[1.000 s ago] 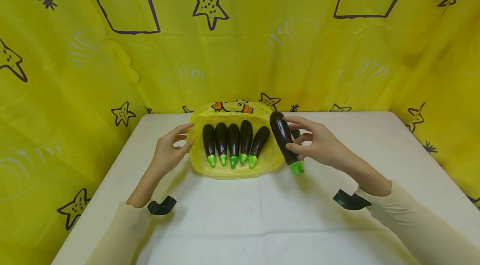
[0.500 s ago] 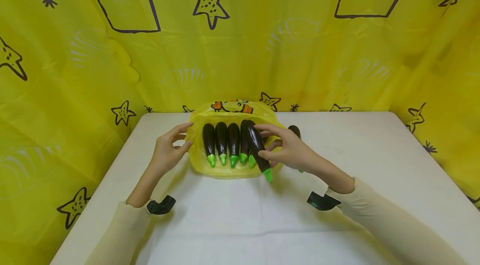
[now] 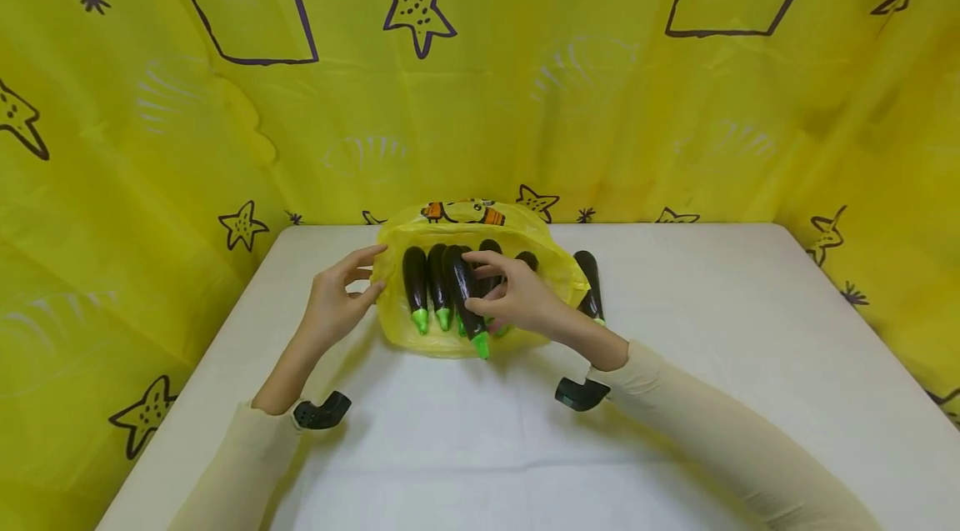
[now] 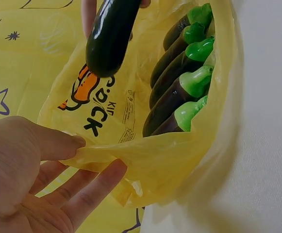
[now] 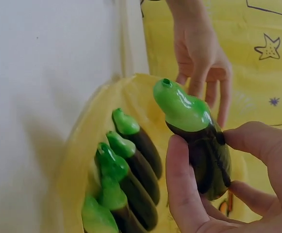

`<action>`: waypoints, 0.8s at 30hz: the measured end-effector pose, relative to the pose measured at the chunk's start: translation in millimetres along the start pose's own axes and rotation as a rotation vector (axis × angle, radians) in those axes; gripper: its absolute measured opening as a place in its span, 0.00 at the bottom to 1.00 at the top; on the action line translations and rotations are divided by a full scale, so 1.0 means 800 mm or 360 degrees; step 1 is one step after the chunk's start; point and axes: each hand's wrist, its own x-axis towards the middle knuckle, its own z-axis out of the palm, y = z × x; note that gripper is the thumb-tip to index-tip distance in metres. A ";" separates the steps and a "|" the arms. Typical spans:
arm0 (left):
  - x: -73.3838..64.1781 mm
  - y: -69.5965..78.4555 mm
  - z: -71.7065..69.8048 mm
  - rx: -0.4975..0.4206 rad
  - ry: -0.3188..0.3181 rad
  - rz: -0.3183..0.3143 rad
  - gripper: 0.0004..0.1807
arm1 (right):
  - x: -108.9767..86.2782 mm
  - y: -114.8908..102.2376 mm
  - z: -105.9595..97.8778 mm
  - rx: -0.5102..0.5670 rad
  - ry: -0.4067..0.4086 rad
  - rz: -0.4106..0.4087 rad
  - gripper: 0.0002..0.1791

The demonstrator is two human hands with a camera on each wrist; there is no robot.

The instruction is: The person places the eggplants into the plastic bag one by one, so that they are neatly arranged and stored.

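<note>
My left hand (image 3: 341,293) pinches the left edge of a yellow plastic bag (image 3: 397,341), thumb on one side and fingers on the other in the left wrist view. The bag lies with its mouth towards me. Inside, several glossy dark purple eggplants (image 4: 167,90) lie in a row, green stem ends to the front. My right hand (image 3: 525,298) holds one more eggplant (image 3: 462,289) between thumb and fingers, over the middle of that row. Its green end (image 5: 187,109) points towards me. The right hand hides part of the row in the head view.
Just right of the bag, a single eggplant (image 3: 590,281) lies on the white table (image 3: 712,331), partly behind the bag's edge. A yellow printed curtain (image 3: 480,97) hangs behind the table and along both sides.
My right hand has carried its eggplant leftward, from beside the bag's right edge to over the row inside. The left hand has stayed at the bag's left edge.
</note>
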 end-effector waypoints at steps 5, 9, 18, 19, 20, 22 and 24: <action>0.000 0.000 0.000 -0.0004 0.0000 -0.0012 0.29 | 0.022 0.006 0.015 0.0056 0.0032 0.0045 0.39; 0.001 -0.001 0.001 -0.0009 0.0002 -0.0018 0.29 | 0.039 0.011 0.025 0.0108 0.0043 0.0063 0.39; 0.003 -0.003 0.001 -0.0006 0.0013 0.0028 0.29 | 0.076 0.014 0.040 0.0009 0.0144 0.0125 0.39; 0.003 -0.003 0.001 -0.0008 0.0015 0.0033 0.29 | 0.079 0.013 0.041 -0.0002 0.0148 0.0137 0.39; 0.003 -0.003 0.001 -0.0013 0.0015 0.0036 0.29 | 0.083 0.013 0.043 -0.0010 0.0151 0.0150 0.39; 0.003 -0.002 0.001 -0.0012 0.0015 0.0042 0.29 | 0.089 0.012 0.045 -0.0021 0.0158 0.0180 0.39; 0.003 -0.002 0.001 -0.0016 0.0012 0.0045 0.29 | 0.094 0.012 0.047 -0.0029 0.0166 0.0209 0.39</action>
